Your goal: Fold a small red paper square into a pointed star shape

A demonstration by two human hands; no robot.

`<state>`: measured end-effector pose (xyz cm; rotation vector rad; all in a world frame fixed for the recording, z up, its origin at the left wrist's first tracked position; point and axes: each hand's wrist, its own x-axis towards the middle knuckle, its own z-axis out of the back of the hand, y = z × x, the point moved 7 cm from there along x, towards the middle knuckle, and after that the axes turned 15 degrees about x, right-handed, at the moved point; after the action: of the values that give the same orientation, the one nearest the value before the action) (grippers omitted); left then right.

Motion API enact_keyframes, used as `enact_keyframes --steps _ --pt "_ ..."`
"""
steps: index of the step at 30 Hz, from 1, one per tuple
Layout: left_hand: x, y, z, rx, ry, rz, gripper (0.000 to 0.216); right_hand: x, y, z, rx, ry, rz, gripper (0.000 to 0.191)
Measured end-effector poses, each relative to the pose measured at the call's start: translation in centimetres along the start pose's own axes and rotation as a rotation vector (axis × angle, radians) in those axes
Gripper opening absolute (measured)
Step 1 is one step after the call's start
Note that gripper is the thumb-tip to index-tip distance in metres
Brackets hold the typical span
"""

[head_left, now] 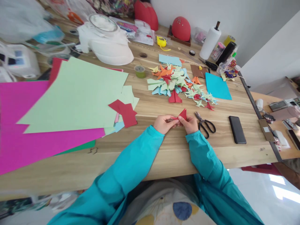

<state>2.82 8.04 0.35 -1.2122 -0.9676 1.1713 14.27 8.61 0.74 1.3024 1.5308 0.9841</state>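
Between my two hands is a small folded piece of red paper (pixel 183 114), its pointed tip facing up and away from me. My left hand (pixel 164 123) pinches its left side, thumb and fingers together. On its right side, my right hand (pixel 189 124) presses with the thumb, the other fingers curled behind. Just right of that hand lie black-handled scissors (pixel 206 125). Beyond my hands is a pile of folded paper pieces (pixel 174 79) in green, orange, blue and red. Red paper rectangles (pixel 127 114) rest to the left.
Large green sheets (pixel 77 97) overlap a magenta sheet (pixel 14 131) across the table's left. A phone (pixel 237 129) lies at the right, and a blue sheet (pixel 217 86) behind it. Further back stand a white roll (pixel 210 42), a tape measure (pixel 161 41) and a red dome (pixel 181 28).
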Motion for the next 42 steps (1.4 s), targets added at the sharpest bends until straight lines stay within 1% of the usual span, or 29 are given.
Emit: enact_keyframes --steps 5,9,15,18,20,24,29,33,36,38,42 --pt "0.0 -0.1 0.3 0.032 -0.028 -0.014 0.023 -0.1 0.0 -0.2 -0.016 0.020 -0.019 0.032" --pt "-0.1 -0.3 0.2 0.009 -0.014 -0.030 0.022 -0.2 0.0 -0.4 -0.030 0.046 -0.016 0.034" --pt "-0.3 -1.1 0.0 -0.065 0.055 -0.061 0.021 0.0 -1.2 -0.1 0.059 0.128 -0.086 0.038" --pt "-0.4 -1.7 -0.2 -0.099 0.109 -0.083 0.021 -0.2 -1.8 -0.5 0.142 0.205 -0.147 0.039" --pt "-0.5 -1.9 -0.4 -0.111 0.142 -0.092 0.021 -0.3 -2.0 -0.8 0.177 0.230 -0.183 0.040" --pt "-0.4 -1.5 -0.3 -0.135 0.119 -0.035 0.023 -0.3 -2.0 -0.7 0.174 0.200 -0.193 0.040" --pt "-0.2 -0.9 -0.4 -0.229 0.119 0.019 0.029 0.1 -1.3 -0.1 0.121 0.118 -0.084 0.034" --pt "0.0 -0.4 -0.5 -0.258 0.112 0.044 0.028 0.0 -0.5 0.1 0.080 0.054 0.011 0.032" --pt "-0.1 -0.5 -0.5 -0.243 0.086 0.022 0.028 0.0 -0.2 0.2 0.043 0.006 0.039 0.034" --pt "-0.3 -0.9 -0.4 -0.180 0.049 -0.013 0.028 -0.1 0.0 0.2 0.022 -0.016 0.045 0.035" --pt "-0.7 -1.9 -0.1 -0.043 0.015 -0.088 0.028 -0.3 0.5 -0.1 -0.029 0.003 0.055 0.037"
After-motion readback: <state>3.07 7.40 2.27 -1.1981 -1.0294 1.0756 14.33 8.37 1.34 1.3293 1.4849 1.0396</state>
